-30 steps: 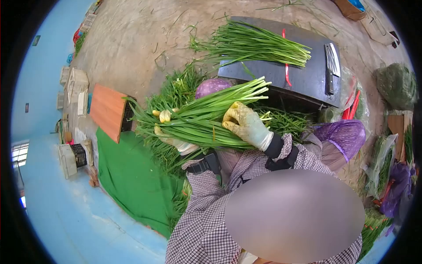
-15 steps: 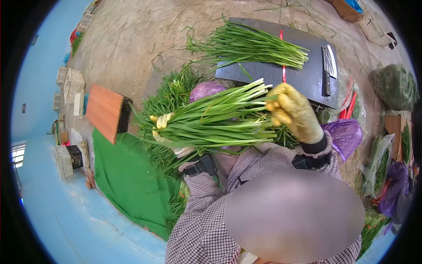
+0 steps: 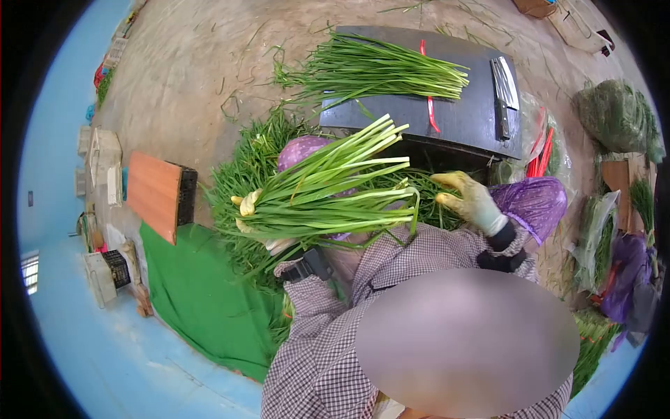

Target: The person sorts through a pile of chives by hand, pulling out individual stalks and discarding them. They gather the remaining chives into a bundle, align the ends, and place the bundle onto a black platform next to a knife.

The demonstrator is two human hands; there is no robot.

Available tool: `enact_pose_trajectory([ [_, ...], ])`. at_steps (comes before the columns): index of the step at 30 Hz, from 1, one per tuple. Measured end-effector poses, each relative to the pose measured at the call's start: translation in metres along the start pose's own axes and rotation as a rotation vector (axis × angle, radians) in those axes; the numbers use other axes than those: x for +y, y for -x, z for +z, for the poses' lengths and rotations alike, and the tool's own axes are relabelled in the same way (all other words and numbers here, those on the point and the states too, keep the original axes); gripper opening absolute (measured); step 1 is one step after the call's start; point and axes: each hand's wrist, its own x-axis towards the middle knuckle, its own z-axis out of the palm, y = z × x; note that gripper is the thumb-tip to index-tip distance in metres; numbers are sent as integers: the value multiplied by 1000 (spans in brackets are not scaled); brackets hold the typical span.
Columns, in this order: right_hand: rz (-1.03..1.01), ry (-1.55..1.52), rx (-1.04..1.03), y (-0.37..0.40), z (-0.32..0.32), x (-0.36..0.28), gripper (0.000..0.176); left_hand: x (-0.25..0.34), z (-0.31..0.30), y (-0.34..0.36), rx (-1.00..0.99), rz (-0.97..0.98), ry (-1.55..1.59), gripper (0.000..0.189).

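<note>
Plainly, in the head view, the left hand (image 3: 252, 209), in a yellowed glove, has its grip closed around a bundle of chives (image 3: 328, 188), toward the bundle's left part. The bundle hangs roughly level in the air before the person's checked sleeves, its pale stalk ends fanning rightward and up, its leaf tips trailing left. The right hand (image 3: 469, 199), gloved too, sits just beside those stalk ends without touching them; its grip is wide, fingers spread, holding nothing.

Beyond the hands stands a black surface (image 3: 474, 122); a second bundle (image 3: 377, 70) lies across it on a red tie (image 3: 429, 105), and a cleaver (image 3: 502, 84) rests near its right edge, well apart from both hands.

A heap of loose chives (image 3: 248, 157) covers the floor below and left of the held bundle; a purple bag (image 3: 536, 202) lies just right of the right hand; an orange board (image 3: 153, 195) and a green cloth (image 3: 202, 293) lie farther left.
</note>
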Motion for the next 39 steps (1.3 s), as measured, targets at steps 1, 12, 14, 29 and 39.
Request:
enact_pose_trajectory([
  [1,-95,-170,-13,-13,8,-12,45,-6,11,0,39,47,-27,22],
  [12,18,-372,240,-12,16,-20,29,0,15,4,48,3,-40,17],
  [14,147,-395,104,-5,10,17,29,4,10,5,39,-41,26,15],
  [29,21,-1814,-58,-36,77,-5,22,-5,25,6,130,-73,182,28],
  [39,-133,-195,70,-51,11,-30,37,-1,10,-1,25,-73,-29,21],
])
